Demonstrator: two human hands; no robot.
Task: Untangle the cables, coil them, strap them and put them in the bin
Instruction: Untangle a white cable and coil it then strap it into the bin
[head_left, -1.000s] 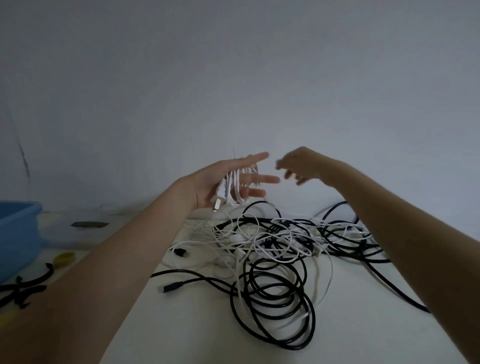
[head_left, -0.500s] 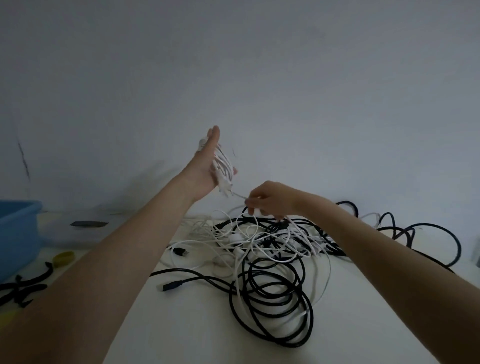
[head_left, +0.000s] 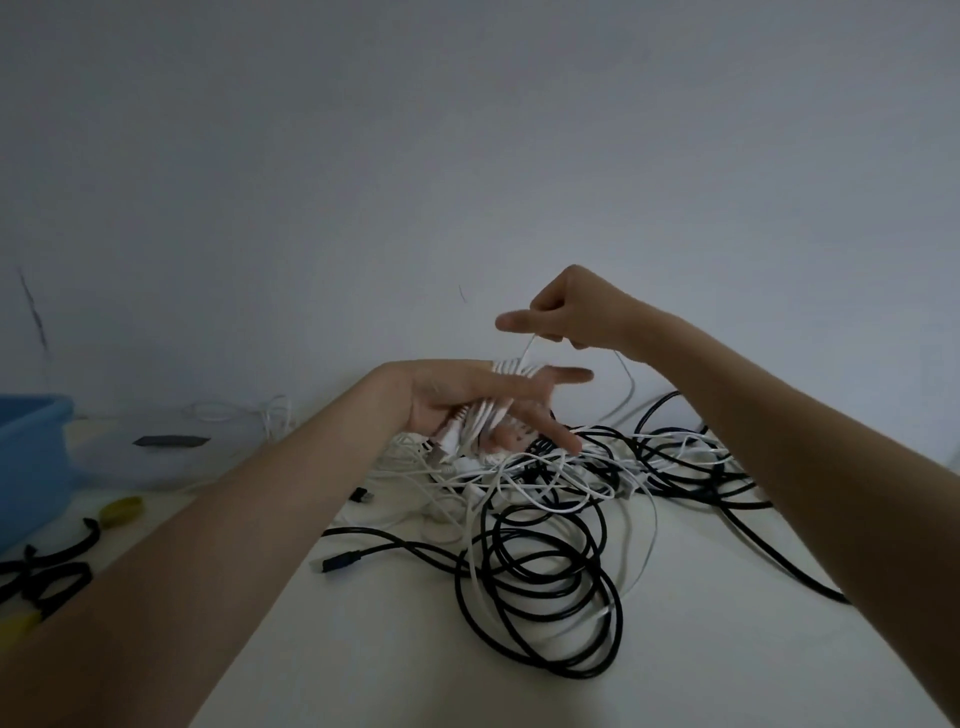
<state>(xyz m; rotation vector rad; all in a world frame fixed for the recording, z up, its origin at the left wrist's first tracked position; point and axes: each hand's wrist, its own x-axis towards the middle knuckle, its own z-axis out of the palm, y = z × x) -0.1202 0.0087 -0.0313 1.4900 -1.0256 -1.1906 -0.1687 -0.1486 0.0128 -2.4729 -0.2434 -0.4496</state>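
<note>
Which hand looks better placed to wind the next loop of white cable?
The right hand, probably: it pinches the free white cable just above the left hand, whose straight fingers carry the coil.

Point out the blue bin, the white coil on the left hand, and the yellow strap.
blue bin (head_left: 31, 467), head view, front wall.
white coil (head_left: 511, 368), head view, loops over fingers.
yellow strap (head_left: 122, 510), head view, its band.
</note>
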